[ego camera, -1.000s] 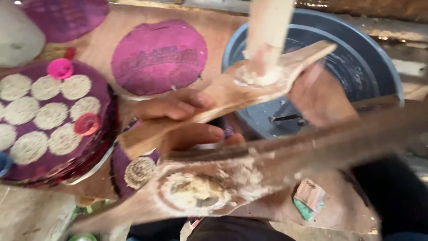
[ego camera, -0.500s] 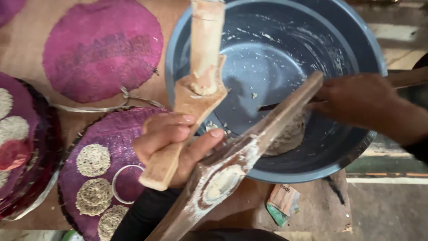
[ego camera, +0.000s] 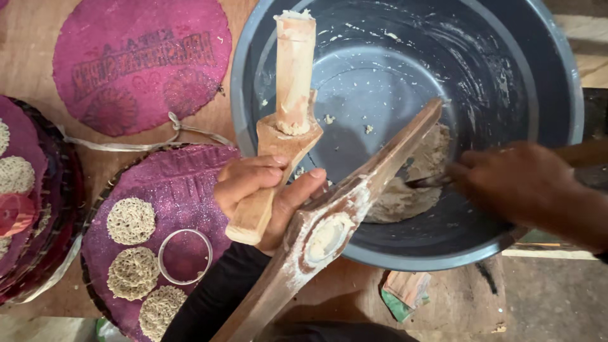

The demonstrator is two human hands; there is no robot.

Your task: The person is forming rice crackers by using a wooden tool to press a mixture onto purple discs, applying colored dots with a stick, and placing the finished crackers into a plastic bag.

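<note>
The stiff, flour-slick wooden press (ego camera: 297, 183) is gripped by its handles in the left hand (ego camera: 266, 190), at the basin's (ego camera: 563, 95) seven o'clock; soft dough (ego camera: 411, 183) inside is scooped by the closed right hand (ego camera: 525, 183).

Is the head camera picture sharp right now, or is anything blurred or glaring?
Head view: mostly sharp; the left hand and wooden press are crisp. The right hand is motion-blurred over the dough. Lighting is soft, with a mild sheen on the grey basin wall and no harsh glare.
</note>
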